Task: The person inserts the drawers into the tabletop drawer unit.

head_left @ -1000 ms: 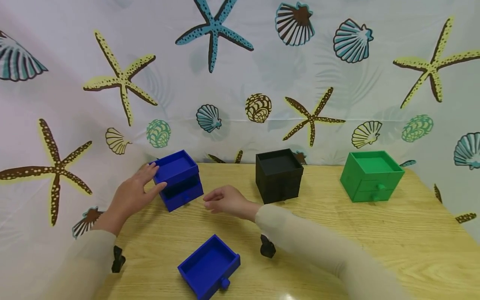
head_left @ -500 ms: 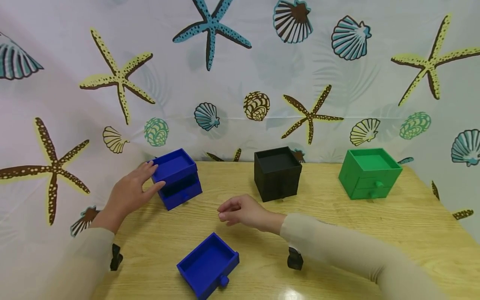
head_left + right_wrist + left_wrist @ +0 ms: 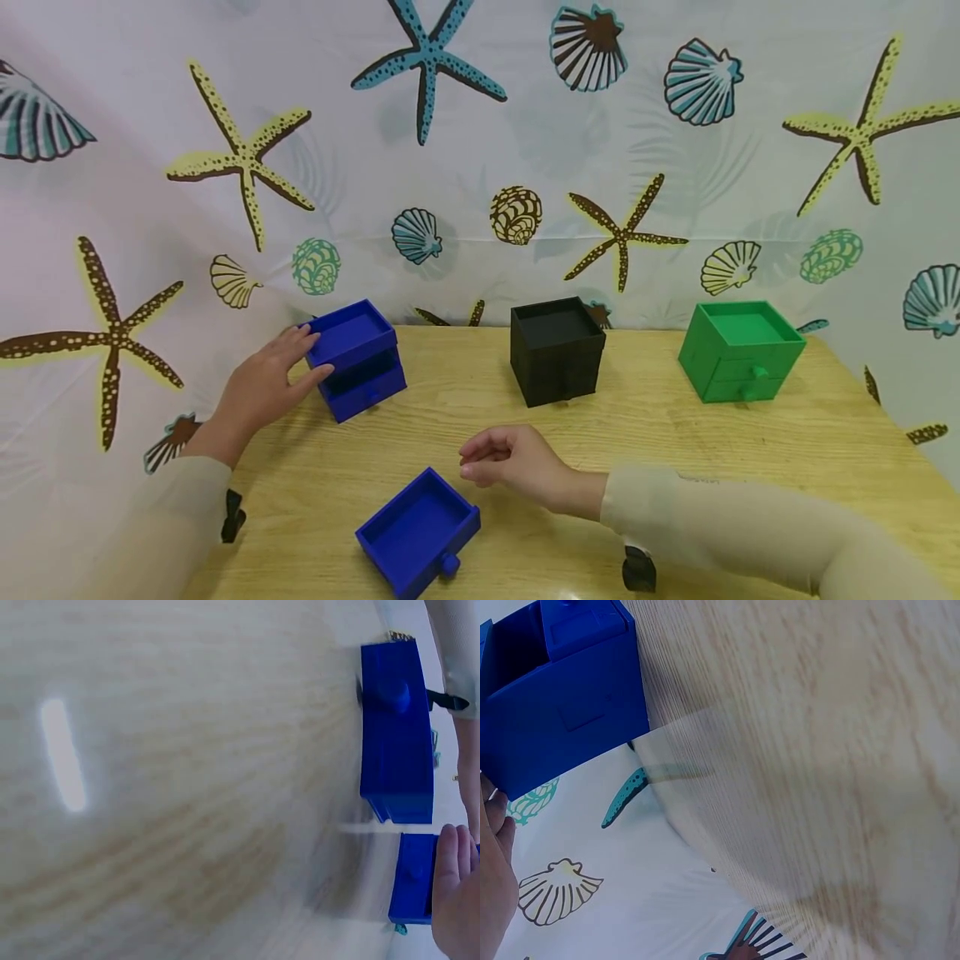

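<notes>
In the head view, my left hand (image 3: 262,383) holds a small blue drawer cabinet (image 3: 363,354) at its left side, fingers on the top rim and thumb by the front. The upper slot of this cabinet is an open gap, and a knobbed lower drawer (image 3: 371,394) sits below it. A blue drawer (image 3: 420,533) with a round knob lies on the table nearer to me. Behind and right of that drawer, my right hand (image 3: 517,462) is in the air with loosely bent fingers and nothing in them. The right wrist view shows the same drawer (image 3: 397,735) and the cabinet (image 3: 412,877).
A black drawer cabinet (image 3: 557,350) stands at the back middle of the wooden table (image 3: 637,433). Farther right is a green one (image 3: 742,350) with two knobbed drawers. Directly behind them hangs a pale cloth (image 3: 480,158) printed with shells and starfish.
My right hand has moved away from the blue cabinet, rightward and toward me. The left hand stays on the cabinet, and the loose blue drawer lies where it was.
</notes>
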`<action>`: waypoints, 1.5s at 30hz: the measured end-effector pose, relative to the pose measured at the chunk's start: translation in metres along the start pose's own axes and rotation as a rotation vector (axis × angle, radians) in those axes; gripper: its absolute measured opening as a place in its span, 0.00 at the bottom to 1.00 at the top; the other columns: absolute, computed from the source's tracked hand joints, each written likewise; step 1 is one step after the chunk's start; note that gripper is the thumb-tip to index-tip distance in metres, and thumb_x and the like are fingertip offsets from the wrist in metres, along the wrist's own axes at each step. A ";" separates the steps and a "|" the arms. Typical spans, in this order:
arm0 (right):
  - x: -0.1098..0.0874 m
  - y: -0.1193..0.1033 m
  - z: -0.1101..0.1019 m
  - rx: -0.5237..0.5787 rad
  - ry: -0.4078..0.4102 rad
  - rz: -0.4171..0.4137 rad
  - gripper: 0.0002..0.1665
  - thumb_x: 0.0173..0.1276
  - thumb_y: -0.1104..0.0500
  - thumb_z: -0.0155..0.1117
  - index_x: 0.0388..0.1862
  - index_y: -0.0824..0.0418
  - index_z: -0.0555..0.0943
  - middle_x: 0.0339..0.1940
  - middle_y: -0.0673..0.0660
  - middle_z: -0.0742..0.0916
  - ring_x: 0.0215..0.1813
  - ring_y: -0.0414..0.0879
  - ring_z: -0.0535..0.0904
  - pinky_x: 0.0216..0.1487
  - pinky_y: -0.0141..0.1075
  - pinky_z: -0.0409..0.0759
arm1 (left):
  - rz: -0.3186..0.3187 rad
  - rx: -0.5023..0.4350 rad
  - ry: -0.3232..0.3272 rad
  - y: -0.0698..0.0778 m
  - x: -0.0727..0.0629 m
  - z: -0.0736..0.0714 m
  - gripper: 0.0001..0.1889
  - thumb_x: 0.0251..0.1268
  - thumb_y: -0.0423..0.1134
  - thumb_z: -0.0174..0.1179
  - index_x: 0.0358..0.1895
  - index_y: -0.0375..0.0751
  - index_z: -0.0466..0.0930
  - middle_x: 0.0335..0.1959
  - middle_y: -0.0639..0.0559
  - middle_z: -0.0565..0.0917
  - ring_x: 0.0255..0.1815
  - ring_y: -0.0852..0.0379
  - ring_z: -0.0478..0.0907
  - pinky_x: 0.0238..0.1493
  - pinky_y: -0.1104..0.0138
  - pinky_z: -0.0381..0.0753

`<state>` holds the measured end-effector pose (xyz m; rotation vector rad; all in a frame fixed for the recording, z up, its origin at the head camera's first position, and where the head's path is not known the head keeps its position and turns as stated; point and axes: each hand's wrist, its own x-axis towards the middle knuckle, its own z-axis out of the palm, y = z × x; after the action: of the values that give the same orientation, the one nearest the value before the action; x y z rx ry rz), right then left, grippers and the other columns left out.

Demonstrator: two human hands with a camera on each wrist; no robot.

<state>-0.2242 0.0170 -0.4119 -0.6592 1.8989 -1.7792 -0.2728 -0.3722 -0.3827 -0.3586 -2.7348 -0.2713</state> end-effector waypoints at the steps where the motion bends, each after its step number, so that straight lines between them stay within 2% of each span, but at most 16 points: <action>1: -0.004 0.000 0.001 -0.001 0.010 -0.002 0.14 0.64 0.66 0.68 0.47 0.72 0.81 0.37 0.56 0.87 0.40 0.48 0.85 0.44 0.42 0.84 | 0.000 0.000 0.000 0.000 0.000 0.000 0.36 0.68 0.56 0.58 0.69 0.30 0.67 0.71 0.34 0.64 0.72 0.35 0.57 0.64 0.40 0.62; 5: -0.019 -0.001 0.005 0.006 0.029 -0.015 0.14 0.63 0.66 0.70 0.45 0.72 0.82 0.36 0.56 0.86 0.37 0.45 0.84 0.41 0.38 0.84 | 0.004 0.001 0.005 0.001 0.001 0.000 0.36 0.68 0.55 0.59 0.69 0.31 0.67 0.71 0.34 0.64 0.72 0.35 0.58 0.64 0.40 0.62; 8: -0.029 0.002 0.007 0.024 0.008 -0.017 0.14 0.61 0.66 0.71 0.43 0.73 0.82 0.35 0.55 0.87 0.35 0.43 0.83 0.38 0.34 0.83 | 0.006 -0.003 0.008 0.001 0.002 0.000 0.36 0.67 0.55 0.59 0.69 0.31 0.67 0.70 0.34 0.64 0.71 0.35 0.58 0.64 0.40 0.62; 11: -0.038 0.005 0.010 0.022 -0.040 -0.012 0.12 0.60 0.66 0.72 0.41 0.72 0.84 0.33 0.55 0.87 0.32 0.41 0.81 0.35 0.30 0.81 | 0.003 0.000 0.003 0.001 0.002 0.000 0.36 0.67 0.55 0.59 0.69 0.30 0.67 0.70 0.33 0.64 0.71 0.34 0.58 0.64 0.39 0.62; 16: -0.049 0.011 0.016 -0.019 -0.162 -0.049 0.08 0.59 0.67 0.73 0.37 0.69 0.87 0.33 0.56 0.89 0.35 0.40 0.84 0.40 0.31 0.82 | -0.010 0.001 -0.006 0.001 0.001 0.000 0.37 0.68 0.56 0.58 0.69 0.30 0.66 0.71 0.33 0.63 0.72 0.34 0.57 0.65 0.39 0.61; 21: -0.053 0.015 0.019 -0.075 -0.294 -0.098 0.09 0.60 0.67 0.71 0.40 0.69 0.87 0.36 0.56 0.89 0.38 0.39 0.85 0.44 0.33 0.83 | -0.016 -0.006 -0.011 0.003 0.001 -0.001 0.37 0.68 0.57 0.57 0.69 0.30 0.66 0.71 0.33 0.63 0.72 0.35 0.56 0.65 0.39 0.61; 28: -0.052 0.022 0.025 -0.153 -0.381 -0.128 0.13 0.62 0.66 0.70 0.46 0.68 0.86 0.38 0.51 0.89 0.40 0.35 0.85 0.43 0.31 0.83 | -0.020 -0.005 -0.019 0.002 0.000 -0.001 0.38 0.69 0.57 0.57 0.70 0.29 0.65 0.72 0.33 0.62 0.72 0.34 0.56 0.65 0.39 0.60; 34: -0.050 0.026 0.028 -0.180 -0.382 -0.161 0.14 0.62 0.67 0.70 0.47 0.68 0.85 0.38 0.51 0.89 0.39 0.33 0.84 0.42 0.31 0.83 | -0.021 -0.009 -0.024 0.003 0.001 -0.001 0.38 0.69 0.57 0.56 0.70 0.29 0.65 0.72 0.33 0.62 0.72 0.35 0.55 0.65 0.39 0.60; 40: -0.048 0.024 0.029 -0.220 -0.333 -0.140 0.13 0.60 0.66 0.71 0.45 0.66 0.86 0.32 0.51 0.89 0.35 0.33 0.84 0.40 0.29 0.83 | -0.019 -0.011 -0.021 0.003 0.001 -0.001 0.38 0.69 0.57 0.56 0.70 0.29 0.65 0.72 0.33 0.62 0.72 0.35 0.55 0.65 0.40 0.60; 45: -0.045 0.023 0.028 -0.263 -0.308 -0.142 0.11 0.60 0.65 0.72 0.43 0.64 0.87 0.33 0.48 0.89 0.35 0.32 0.83 0.40 0.28 0.82 | -0.022 -0.015 -0.022 0.003 0.001 -0.001 0.38 0.69 0.57 0.56 0.70 0.29 0.65 0.72 0.33 0.61 0.72 0.35 0.55 0.65 0.39 0.60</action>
<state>-0.1725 0.0244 -0.4365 -1.1176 1.9217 -1.4169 -0.2722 -0.3699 -0.3808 -0.3377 -2.7606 -0.2951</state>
